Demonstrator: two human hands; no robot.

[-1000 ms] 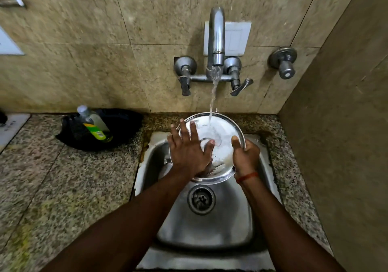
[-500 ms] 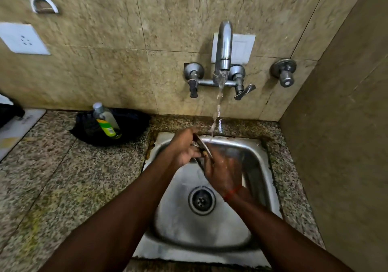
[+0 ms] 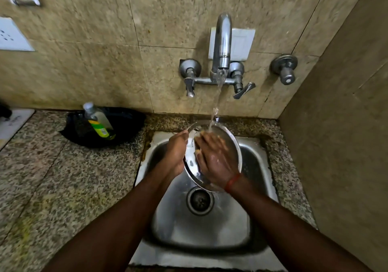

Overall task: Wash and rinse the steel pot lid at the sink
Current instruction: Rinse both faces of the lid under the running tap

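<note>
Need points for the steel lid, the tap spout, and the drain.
steel lid (image 3: pixel 232 143): head view, bare right part of its face.
tap spout (image 3: pixel 223 40): head view, middle of the upright pipe.
drain (image 3: pixel 199 201): head view, centre of the strainer.

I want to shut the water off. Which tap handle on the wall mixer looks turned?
The right lever handle, angled out to the right; the left handle hangs straight down. Water runs from the spout.

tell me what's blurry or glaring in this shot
Head view: the right hand is motion-smeared over the steel lid; glare streaks the faucet spout and sink basin; wide-angle lens bows the wall tile lines.
</note>
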